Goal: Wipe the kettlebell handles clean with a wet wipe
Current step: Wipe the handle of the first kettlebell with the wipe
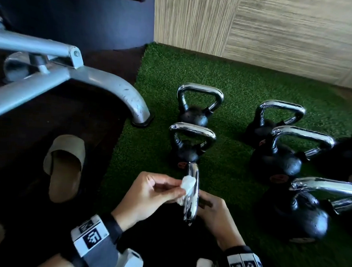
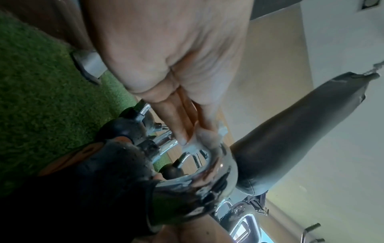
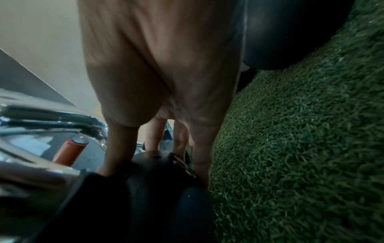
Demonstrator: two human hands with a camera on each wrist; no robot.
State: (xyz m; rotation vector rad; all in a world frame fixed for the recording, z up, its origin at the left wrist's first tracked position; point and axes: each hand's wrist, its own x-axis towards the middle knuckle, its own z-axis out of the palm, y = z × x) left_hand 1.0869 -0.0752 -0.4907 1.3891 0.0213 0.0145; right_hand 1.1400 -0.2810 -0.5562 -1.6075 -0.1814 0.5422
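Note:
In the head view the nearest kettlebell's chrome handle [image 1: 192,197] stands edge-on between my hands, its black body hidden in the dark below. My left hand [image 1: 179,189] pinches a crumpled white wet wipe [image 1: 187,184] against the handle's left side near the top. The left wrist view shows the fingertips [image 2: 182,138] pressing the wipe [image 2: 196,144] on the chrome curve [image 2: 224,172]. My right hand [image 1: 214,211] is on the handle's right side. In the right wrist view its thumb and fingers [image 3: 200,157] spread round the black ball [image 3: 158,162].
Several more chrome-handled black kettlebells [image 1: 187,148] [image 1: 275,159] [image 1: 301,217] stand on green turf [image 1: 234,85] ahead and to the right. A grey machine leg [image 1: 135,108] ends at the turf's left edge. A tan slipper [image 1: 65,166] lies left. Wood panelling [image 1: 278,26] closes the back.

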